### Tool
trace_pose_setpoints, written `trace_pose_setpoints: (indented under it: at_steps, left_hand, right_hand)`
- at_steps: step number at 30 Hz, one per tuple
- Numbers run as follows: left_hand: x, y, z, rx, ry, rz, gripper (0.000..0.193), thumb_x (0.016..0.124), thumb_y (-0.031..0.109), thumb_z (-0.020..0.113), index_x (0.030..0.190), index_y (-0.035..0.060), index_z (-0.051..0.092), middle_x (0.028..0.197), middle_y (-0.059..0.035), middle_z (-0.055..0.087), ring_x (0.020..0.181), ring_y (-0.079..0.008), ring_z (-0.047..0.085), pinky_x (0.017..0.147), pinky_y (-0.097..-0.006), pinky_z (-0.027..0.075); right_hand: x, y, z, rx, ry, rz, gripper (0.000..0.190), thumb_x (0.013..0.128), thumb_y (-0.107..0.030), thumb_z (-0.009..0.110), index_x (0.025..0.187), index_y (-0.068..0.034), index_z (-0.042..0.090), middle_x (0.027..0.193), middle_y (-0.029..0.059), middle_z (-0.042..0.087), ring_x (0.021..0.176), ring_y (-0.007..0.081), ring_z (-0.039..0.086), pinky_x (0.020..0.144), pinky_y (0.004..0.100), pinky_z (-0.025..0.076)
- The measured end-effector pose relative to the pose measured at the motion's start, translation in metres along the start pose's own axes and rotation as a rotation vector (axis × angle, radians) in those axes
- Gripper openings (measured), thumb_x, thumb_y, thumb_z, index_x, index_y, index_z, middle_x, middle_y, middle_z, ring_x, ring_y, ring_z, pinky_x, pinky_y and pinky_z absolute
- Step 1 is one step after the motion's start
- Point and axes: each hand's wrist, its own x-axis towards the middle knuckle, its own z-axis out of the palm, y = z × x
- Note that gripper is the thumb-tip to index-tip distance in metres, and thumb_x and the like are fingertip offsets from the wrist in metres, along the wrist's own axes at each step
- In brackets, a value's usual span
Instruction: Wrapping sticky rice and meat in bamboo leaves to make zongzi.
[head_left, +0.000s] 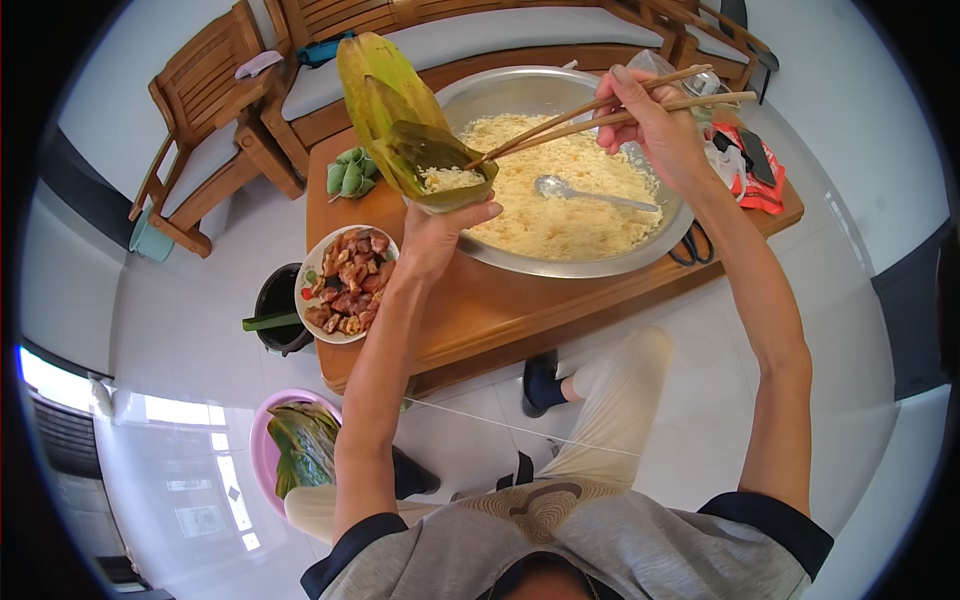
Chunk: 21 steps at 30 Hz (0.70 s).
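Observation:
My left hand (442, 232) holds a cone of folded green leaves (394, 105) from below, above the left rim of a large metal basin (652, 261). Some white rice grains (448, 178) lie inside the cone. Between the fingers of my right hand (649, 112) is a pair of wooden chopsticks (577, 124), whose tips reach into the cone's opening. Pale yellowish rice (555, 217) fills much of the basin, and a metal spoon (600, 196) rests on it. A plate of cut raw meat (352, 281) sits at the table's left edge, partly behind my left forearm.
Wrapped green leaf parcels (351, 174) sit on the wooden table (450, 330). Black-handled scissors (694, 244), a red bag (772, 196) and a phone (756, 157) are at right. A black bucket (274, 300) and a pink basin of leaves (262, 442) stand at left. A string (510, 426) crosses below.

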Motion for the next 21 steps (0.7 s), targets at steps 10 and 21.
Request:
trace_pose_setpoints:
  at_steps: [10, 21]
  left_hand:
    - [0.011, -0.007, 0.003, -0.036, -0.045, -0.011, 0.037, 0.062, -0.003, 0.07, 0.094, 0.0019, 0.055, 0.085, -0.0053, 0.057, 0.081, -0.014, 0.054, 0.073, -0.0265, 0.045]
    - [0.01, -0.002, 0.005, -0.02, -0.136, -0.052, 0.035, 0.062, -0.004, 0.069, 0.093, 0.0021, 0.054, 0.085, -0.0048, 0.057, 0.079, -0.0136, 0.055, 0.07, -0.0271, 0.046]
  right_hand:
    - [0.012, -0.013, -0.001, -0.096, -0.008, -0.1, 0.032, 0.086, -0.031, 0.051, 0.072, -0.002, 0.054, 0.058, 0.0035, 0.052, 0.043, 0.0072, 0.05, 0.037, 0.0167, 0.039]
    - [0.013, -0.011, 0.026, -0.067, 0.046, -0.246, 0.034, 0.085, -0.032, 0.051, 0.072, -0.001, 0.053, 0.057, 0.004, 0.051, 0.044, 0.0093, 0.054, 0.037, 0.0187, 0.043]
